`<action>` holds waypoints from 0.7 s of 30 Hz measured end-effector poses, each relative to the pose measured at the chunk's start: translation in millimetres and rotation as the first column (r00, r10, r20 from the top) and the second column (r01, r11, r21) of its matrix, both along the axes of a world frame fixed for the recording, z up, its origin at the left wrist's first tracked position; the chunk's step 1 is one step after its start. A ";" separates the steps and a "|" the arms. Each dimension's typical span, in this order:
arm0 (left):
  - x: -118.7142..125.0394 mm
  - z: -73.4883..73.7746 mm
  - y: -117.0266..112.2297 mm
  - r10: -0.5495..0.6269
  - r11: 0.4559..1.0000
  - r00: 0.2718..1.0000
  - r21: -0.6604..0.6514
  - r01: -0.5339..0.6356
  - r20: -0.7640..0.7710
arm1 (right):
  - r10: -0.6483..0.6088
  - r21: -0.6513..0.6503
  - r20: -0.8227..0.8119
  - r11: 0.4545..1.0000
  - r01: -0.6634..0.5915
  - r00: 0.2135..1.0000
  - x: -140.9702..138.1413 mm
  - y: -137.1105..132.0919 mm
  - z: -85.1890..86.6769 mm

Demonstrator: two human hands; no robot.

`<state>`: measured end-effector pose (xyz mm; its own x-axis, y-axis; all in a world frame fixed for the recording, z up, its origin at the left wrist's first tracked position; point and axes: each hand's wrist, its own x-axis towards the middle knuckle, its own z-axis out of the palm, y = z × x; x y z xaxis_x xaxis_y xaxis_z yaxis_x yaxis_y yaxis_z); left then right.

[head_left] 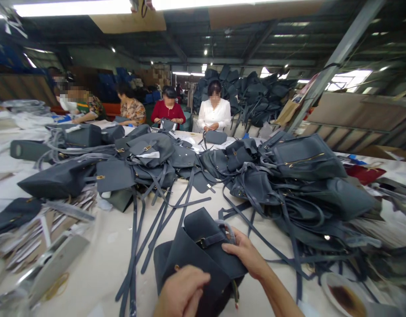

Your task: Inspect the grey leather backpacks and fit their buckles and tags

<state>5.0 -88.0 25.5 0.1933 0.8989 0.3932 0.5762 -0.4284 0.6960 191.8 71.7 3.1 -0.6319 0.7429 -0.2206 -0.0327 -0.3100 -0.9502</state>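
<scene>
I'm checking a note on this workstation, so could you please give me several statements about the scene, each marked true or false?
1. The right-hand grip is on the flap-top bag nearest the camera. True.
2. The left-hand grip is on the bowl at the lower right. False: it is at the body of the same bag.
3. The long straps on the table are bright red. False: they are dark blue-grey.
4. A person in a white top is across the table. True.
5. Behind that person, only cardboard boxes are stacked. False: a large heap of dark bags is there.
</scene>
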 end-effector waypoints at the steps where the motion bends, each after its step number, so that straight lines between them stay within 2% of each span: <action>1: -9.2 15.6 1.8 0.083 0.996 0.996 0.042 -0.081 -0.035 | 0.040 -0.028 -0.011 0.999 -0.040 0.999 1.7 3.4 4.3; 2: -16.2 27.6 4.8 0.138 0.990 0.986 0.055 -0.133 -0.093 | 0.075 -0.055 -0.014 0.996 -0.075 0.997 2.7 6.6 8.3; 4: -24.0 40.1 12.0 0.137 0.990 0.964 -0.008 -0.142 -0.228 | 0.138 -0.096 -0.006 0.986 -0.138 0.990 3.2 12.9 14.8; 7: -26.9 37.4 14.4 -0.024 0.984 0.953 -0.175 -0.030 -0.301 | 0.190 -0.116 0.027 0.976 -0.185 0.981 4.3 24.2 19.3; 9: -29.7 30.6 6.3 -0.097 0.969 0.967 -0.243 0.038 -0.236 | 0.201 -0.124 0.044 0.973 -0.195 0.979 6.1 32.2 19.7; 11: -35.2 27.2 -5.3 -0.143 0.937 0.984 -0.334 0.102 -0.102 | 0.224 -0.141 0.049 0.966 -0.215 0.973 6.9 38.7 19.9; 13: -40.3 30.2 -13.9 -0.208 0.863 0.977 -0.463 0.203 0.042 | 0.257 -0.156 0.049 0.956 -0.247 0.965 4.3 43.5 21.5; 15: -41.1 38.1 -15.2 -0.247 0.765 0.959 -0.581 0.279 0.136 | 0.300 -0.169 0.053 0.943 -0.288 0.952 -1.6 47.4 24.8; 16: -39.4 42.5 -13.0 -0.219 0.730 0.964 -0.630 0.266 0.154 | 0.321 -0.175 0.057 0.935 -0.307 0.945 -5.2 49.2 27.0; 17: -36.4 46.4 -9.6 -0.138 0.717 0.978 -0.666 0.207 0.156 | 0.341 -0.181 0.061 0.928 -0.325 0.938 -8.6 51.0 29.4; 19: -28.2 50.4 -1.1 0.122 0.714 0.982 -0.700 0.015 0.146 | 0.371 -0.189 0.068 0.916 -0.353 0.926 -13.9 53.9 33.7; 21: -18.7 47.9 6.4 0.339 0.699 0.932 -0.698 -0.159 0.126 | 0.378 -0.188 0.072 0.914 -0.360 0.923 -16.0 54.5 36.3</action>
